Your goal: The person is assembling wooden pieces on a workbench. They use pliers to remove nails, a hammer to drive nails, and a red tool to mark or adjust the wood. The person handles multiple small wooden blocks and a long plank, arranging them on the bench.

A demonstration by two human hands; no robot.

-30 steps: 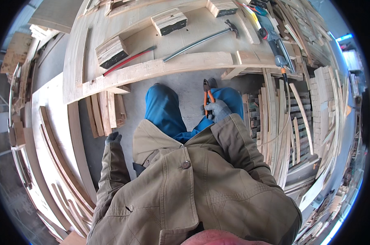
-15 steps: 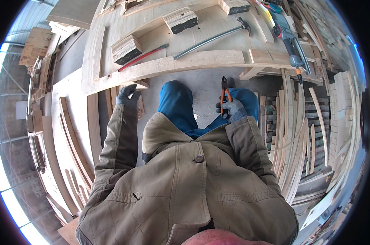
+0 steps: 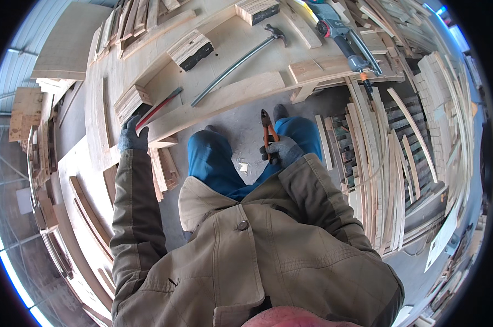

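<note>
My left hand [image 3: 133,134], in a grey glove, is at the near left edge of the wooden workbench [image 3: 219,103]. Its thumb and fingers are apart, right by the lower end of a slim red bar [image 3: 160,106] with a dark tip. A light wooden block [image 3: 131,101] sits just beyond the fingers. In front of my right leg, my gloved right hand [image 3: 283,151] is closed round the orange handles of a pair of pliers [image 3: 267,129], whose dark jaws point away from me.
A claw hammer [image 3: 238,66] lies diagonally on the bench, near a black-faced block [image 3: 191,50]. A grey power tool [image 3: 351,52] rests at the bench's right. Long wooden strips [image 3: 372,163] are stacked on my right; more boards [image 3: 88,210] stand on my left.
My left hand has moved forward to the bench edge beside the red bar. The whole view has turned and shifted. My right hand keeps its hold on the pliers.
</note>
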